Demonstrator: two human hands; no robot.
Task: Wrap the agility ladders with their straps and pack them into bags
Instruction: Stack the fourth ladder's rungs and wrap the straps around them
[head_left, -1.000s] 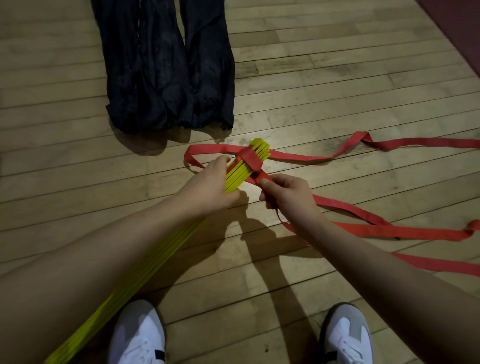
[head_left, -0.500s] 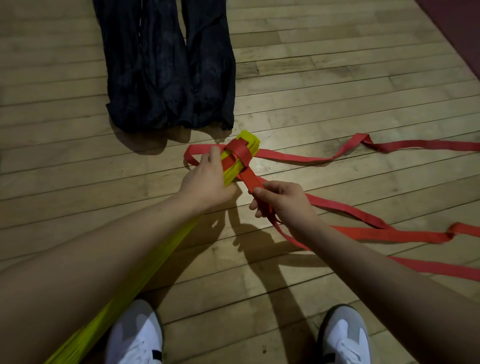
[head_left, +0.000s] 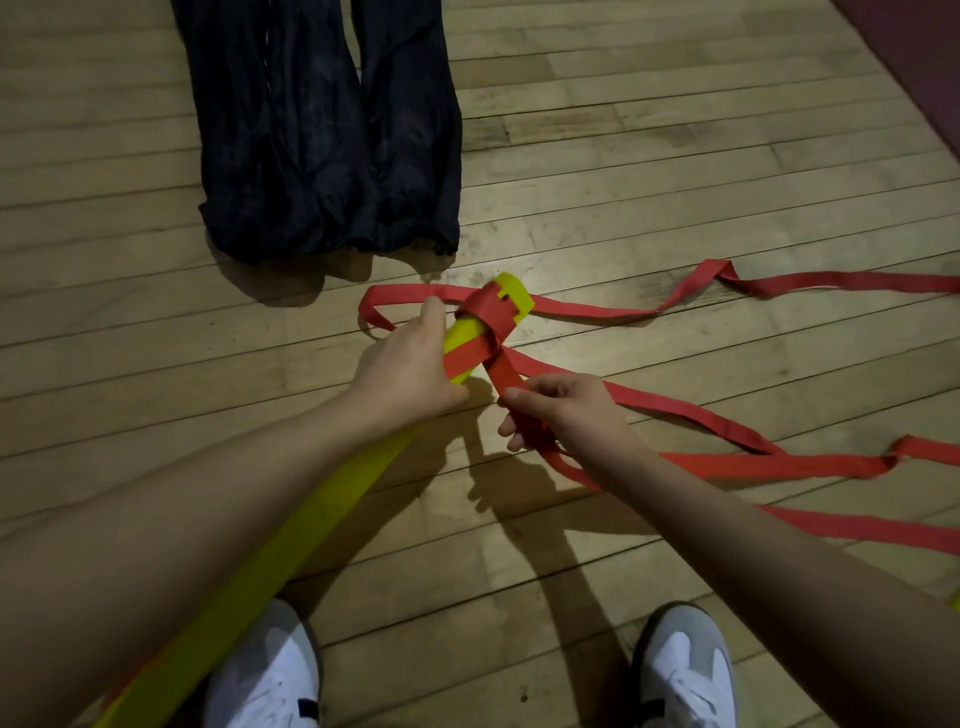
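Wrapping underway: left hand (head_left: 402, 364) grips the ladder bundle (head_left: 467, 338), right hand (head_left: 561, 410) pinches the red strap (head_left: 506, 376), likely needing another tight turn.

A floor of pale, worn wooden planks (head_left: 675, 156) is seen throughout, laid in long strips with dark seams and scuff marks. At the upper right corner it is bordered by a dark maroon surface (head_left: 924, 57). Hard shadows are cast across the boards by light from above.
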